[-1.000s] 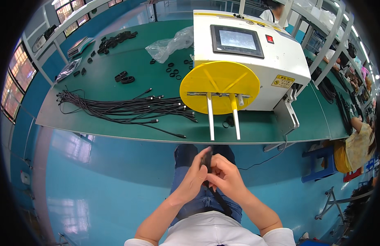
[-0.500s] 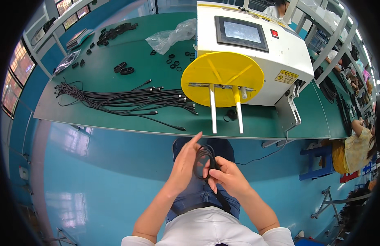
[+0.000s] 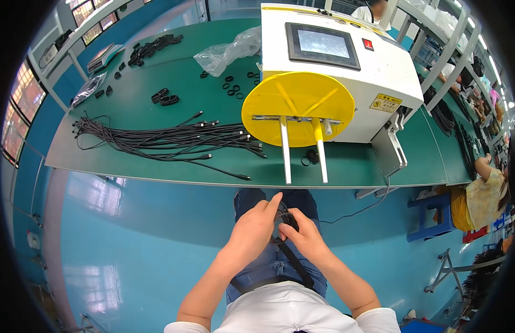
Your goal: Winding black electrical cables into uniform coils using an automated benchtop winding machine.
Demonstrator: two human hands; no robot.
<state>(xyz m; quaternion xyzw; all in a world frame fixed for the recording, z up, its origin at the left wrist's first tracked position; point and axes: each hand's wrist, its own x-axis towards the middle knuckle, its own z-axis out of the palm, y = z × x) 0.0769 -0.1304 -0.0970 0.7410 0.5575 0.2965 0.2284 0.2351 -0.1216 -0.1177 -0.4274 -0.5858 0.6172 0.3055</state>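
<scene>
In front of my lap I hold a small coil of black cable (image 3: 289,220), just off the table's front edge. My right hand (image 3: 307,237) is closed on the coil's right side, with its thumb laid across the loops. From the left, my left hand (image 3: 253,228) grips the coil with its back turned up, hiding part of the loops and most of its own fingertips. On the table beyond lies a bundle of straight black cables (image 3: 157,135) with plugs at their ends. Several small black rings (image 3: 230,86) are scattered behind it.
A white winding machine (image 3: 374,83) with a yellow disc (image 3: 299,97) and two prongs stands on the green table (image 3: 202,172). Coiled cables (image 3: 166,97), a clear plastic bag (image 3: 229,55) and a pile of black pieces (image 3: 152,49) lie behind. A person sits near a blue stool (image 3: 431,216).
My left hand has closed over the coil's left side; before, its fingers were stretched out beside it. The right hand stays on the coil, slightly higher. The view has shifted a little.
</scene>
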